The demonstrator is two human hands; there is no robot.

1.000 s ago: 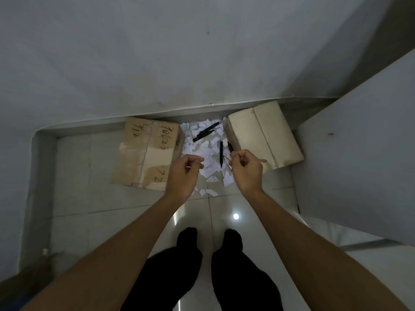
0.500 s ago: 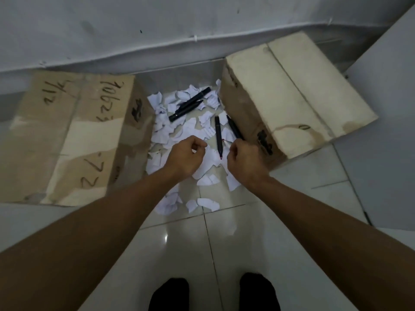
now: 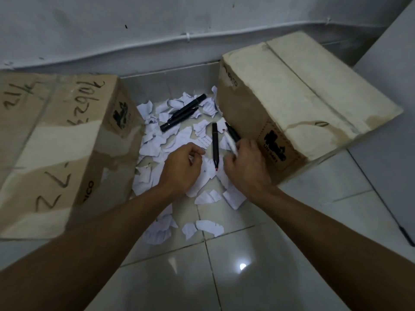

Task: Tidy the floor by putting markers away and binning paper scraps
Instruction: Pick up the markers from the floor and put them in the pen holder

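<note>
Both hands are low over the litter between the two boxes, seen closer than half a second ago: the shoes that showed at the bottom edge are now out of the picture and the boxes loom larger. The left hand [image 3: 182, 169] sits over the same part of the paper scraps [image 3: 157, 144] as before, its fingers curled in and thumb brought to the fingertips; whether it pinches anything cannot be told. The right hand [image 3: 244, 167] has shifted up and toward the right box [image 3: 303, 97], so that its curled fingers now reach the near end of the black marker [image 3: 232, 132] lying along that box's side. A blurred white streak crosses just there, and it is unclear whether the fingers have hold of the marker, a scrap, or neither. Between the hands lies the red-tipped marker [image 3: 215, 144], pointing toward the person, apart from the left hand and just beside the right thumb. A pair of markers [image 3: 180, 114] lies side by side on the scraps farther back, well beyond both hands. More scraps trail over the floor [image 3: 247, 277] under the forearms. The left box [image 3: 56, 142] bears handwritten figures on its top.
</note>
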